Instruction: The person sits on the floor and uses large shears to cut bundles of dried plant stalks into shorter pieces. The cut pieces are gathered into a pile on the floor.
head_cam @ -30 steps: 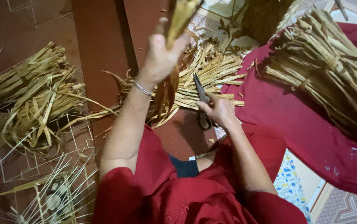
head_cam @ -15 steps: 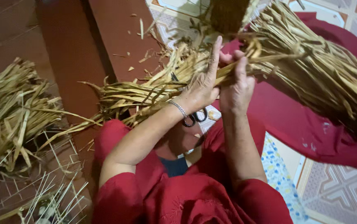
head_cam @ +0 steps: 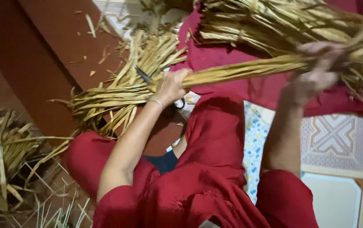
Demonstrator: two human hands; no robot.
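My left hand [head_cam: 171, 86], with a thin bracelet at the wrist, is closed around one end of a tight bundle of dried yellow leaf strips [head_cam: 240, 69]. The bundle runs level to the right, above my red-clothed lap. My right hand [head_cam: 316, 76], blurred, grips the same bundle farther along, near a big heap of strips [head_cam: 274, 19]. Black scissors [head_cam: 143, 75] lie on the floor just behind my left hand, partly hidden by it.
A loose pile of cut strips [head_cam: 114, 95] lies on the brown floor beyond my left knee. Another heap [head_cam: 0, 156] sits at the far left. A red cloth [head_cam: 232, 55] carries the big heap. Patterned tiles [head_cam: 342, 135] and a blue-printed cloth [head_cam: 255, 139] lie at the right.
My hands have drawn apart along the bundle: the right hand slid out to the right, the left stays at the near end. The view has swung rightward.
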